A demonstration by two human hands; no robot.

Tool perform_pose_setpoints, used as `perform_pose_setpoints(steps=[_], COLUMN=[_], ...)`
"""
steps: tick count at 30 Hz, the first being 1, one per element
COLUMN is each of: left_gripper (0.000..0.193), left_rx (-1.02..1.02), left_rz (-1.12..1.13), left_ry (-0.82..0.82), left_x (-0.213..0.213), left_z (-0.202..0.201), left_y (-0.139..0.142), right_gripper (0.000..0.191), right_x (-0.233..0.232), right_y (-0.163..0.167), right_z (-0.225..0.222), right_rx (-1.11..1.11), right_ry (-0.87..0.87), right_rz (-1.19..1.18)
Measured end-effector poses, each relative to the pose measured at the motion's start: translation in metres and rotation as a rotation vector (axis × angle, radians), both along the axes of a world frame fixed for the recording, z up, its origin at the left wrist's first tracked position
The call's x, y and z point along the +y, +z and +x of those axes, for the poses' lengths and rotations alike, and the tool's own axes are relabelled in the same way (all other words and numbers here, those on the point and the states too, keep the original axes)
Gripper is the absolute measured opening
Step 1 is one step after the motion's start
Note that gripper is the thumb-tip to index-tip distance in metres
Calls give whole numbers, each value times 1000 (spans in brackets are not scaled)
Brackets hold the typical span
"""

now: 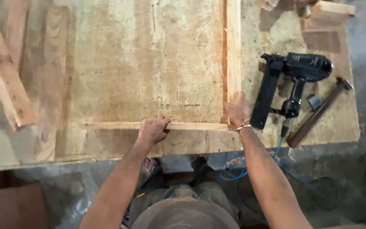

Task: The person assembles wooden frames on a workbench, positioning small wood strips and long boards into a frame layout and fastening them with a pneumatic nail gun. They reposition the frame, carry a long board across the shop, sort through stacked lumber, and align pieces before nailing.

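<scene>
Your left hand (152, 129) presses down on the horizontal wood strip (119, 125), fingers curled together over its top edge. Your right hand (237, 111) sits at the corner where that strip meets the vertical wood strip (234, 51), fingers held flat and close together against the joint. Both strips lie on the plywood sheet (149, 59) on the workbench (335, 123), forming an L. The corner looks aligned but, as far as I can judge, not yet fastened: the black pneumatic nailer (295, 80) rests untouched just right of your hand, a hammer (318, 111) beside it. Only two sides are laid.
</scene>
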State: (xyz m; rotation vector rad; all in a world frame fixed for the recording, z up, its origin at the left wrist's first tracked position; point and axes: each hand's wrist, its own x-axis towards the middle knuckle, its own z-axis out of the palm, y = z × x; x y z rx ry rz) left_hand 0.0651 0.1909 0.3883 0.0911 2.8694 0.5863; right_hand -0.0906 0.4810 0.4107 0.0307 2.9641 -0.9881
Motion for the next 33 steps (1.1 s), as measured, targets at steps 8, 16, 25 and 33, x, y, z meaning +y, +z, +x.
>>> perform_pose_setpoints(steps=[8, 16, 25, 33], left_gripper=[35, 33, 73, 49], left_rx=[-1, -62, -86, -183], left_rz=[48, -50, 177, 515], left_ry=[73, 59, 96, 615], left_x=[-23, -22, 69, 235], left_z=[72, 73, -6, -111], left_y=[-4, -8, 19, 2], right_gripper=[47, 47, 49, 49], right_x=[-27, -19, 2, 99], right_y=[-4, 0, -16, -6], right_z=[57, 68, 57, 4], right_rx=[58, -45, 27, 359], right_ry=[13, -13, 168, 218], right_rz=[-26, -97, 66, -61])
